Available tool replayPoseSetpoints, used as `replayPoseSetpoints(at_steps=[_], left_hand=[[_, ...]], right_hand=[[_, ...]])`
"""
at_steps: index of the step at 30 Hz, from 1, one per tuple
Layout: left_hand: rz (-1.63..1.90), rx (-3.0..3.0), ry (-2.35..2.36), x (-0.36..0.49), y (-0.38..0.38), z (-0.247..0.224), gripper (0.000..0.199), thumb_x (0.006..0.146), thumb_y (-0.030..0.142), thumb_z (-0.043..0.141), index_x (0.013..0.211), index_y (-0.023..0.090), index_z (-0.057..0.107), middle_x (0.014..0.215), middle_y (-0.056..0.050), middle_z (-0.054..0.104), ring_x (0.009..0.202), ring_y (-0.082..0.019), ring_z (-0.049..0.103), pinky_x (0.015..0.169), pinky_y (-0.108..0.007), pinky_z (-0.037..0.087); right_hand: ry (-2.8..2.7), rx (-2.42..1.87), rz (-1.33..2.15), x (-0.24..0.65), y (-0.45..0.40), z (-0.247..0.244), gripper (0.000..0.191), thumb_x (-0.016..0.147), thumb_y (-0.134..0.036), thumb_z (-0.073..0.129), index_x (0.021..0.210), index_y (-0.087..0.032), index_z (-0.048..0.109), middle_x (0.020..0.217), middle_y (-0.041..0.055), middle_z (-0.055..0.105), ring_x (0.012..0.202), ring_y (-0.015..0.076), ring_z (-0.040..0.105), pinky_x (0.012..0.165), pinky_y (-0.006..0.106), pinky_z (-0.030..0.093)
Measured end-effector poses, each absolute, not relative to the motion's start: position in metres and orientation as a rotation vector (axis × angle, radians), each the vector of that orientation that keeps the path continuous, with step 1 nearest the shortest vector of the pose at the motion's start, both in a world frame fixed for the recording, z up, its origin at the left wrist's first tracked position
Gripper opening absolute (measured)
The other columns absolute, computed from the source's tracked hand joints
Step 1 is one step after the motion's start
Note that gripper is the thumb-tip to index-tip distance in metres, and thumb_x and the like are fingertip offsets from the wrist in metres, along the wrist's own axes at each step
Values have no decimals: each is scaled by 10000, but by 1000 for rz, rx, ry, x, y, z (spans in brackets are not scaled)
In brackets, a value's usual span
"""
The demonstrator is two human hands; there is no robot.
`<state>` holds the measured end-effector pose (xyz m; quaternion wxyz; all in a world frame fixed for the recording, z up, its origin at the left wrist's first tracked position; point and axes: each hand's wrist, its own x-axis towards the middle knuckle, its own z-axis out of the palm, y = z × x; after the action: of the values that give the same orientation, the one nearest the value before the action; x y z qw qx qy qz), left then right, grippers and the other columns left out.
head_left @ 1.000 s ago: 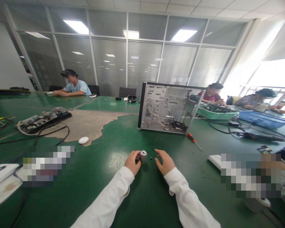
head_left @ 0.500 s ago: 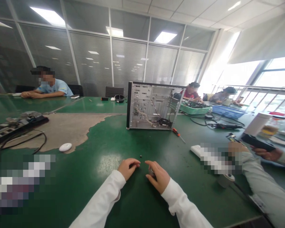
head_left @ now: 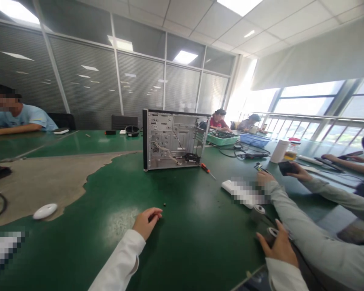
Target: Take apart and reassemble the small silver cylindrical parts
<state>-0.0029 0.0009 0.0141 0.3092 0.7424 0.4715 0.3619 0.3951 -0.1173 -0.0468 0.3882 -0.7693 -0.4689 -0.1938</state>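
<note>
My left hand (head_left: 147,223) rests on the green table with its fingers curled together. What they hold, if anything, is hidden. Just beyond the fingertips lies a tiny dark piece (head_left: 164,204). At the lower right, my right hand (head_left: 280,247) has thumb and fingers around a small round container (head_left: 272,233) with a pale rim. A similar round container (head_left: 259,209) stands just beyond it. Farther back, an open computer case (head_left: 176,139) stands upright with cables inside. A screwdriver (head_left: 205,168) with an orange handle lies by its lower right corner.
A person's grey sleeve (head_left: 303,222) reaches in close beside my right hand. A white power strip (head_left: 242,194) lies beyond the containers. Green (head_left: 223,140) and blue (head_left: 254,140) baskets stand at the back. A white oval object (head_left: 45,211) lies at the left.
My right hand has moved far to the right, away from my left hand, with the round container in its grasp. The view has turned right. The person's hands at the right have shifted.
</note>
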Motion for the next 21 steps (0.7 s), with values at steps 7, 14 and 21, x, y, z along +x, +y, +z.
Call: replayPoseSetpoints(at_steps=[7, 14, 21], left_hand=[[945, 1953, 1255, -3, 1, 14, 237, 644, 157, 441, 819, 172, 601, 740, -18, 650, 711, -140, 588, 699, -253, 458], [932, 1943, 1269, -3, 0, 16, 216, 656, 176, 455, 815, 174, 601, 734, -15, 651, 711, -136, 590, 692, -241, 457], [954, 1982, 1252, -5, 0, 11, 224, 665, 149, 437, 820, 172, 597, 737, -15, 649, 707, -126, 587, 695, -229, 452]], right_hand=[[-1016, -2015, -427, 409, -115, -57, 859, 621, -434, 456, 1240, 45, 103, 1083, 207, 422, 835, 267, 503, 759, 408, 399], [-1241, -1889, -748, 382, -138, -80, 566, 730, -361, 320, 1175, -12, 317, 1095, 193, 441, 1006, 292, 416, 830, 427, 347], [-1704, -1637, -534, 322, -125, -58, 318, 720, -313, 397, 980, -167, 509, 1075, 98, 486, 979, 227, 453, 820, 391, 378]])
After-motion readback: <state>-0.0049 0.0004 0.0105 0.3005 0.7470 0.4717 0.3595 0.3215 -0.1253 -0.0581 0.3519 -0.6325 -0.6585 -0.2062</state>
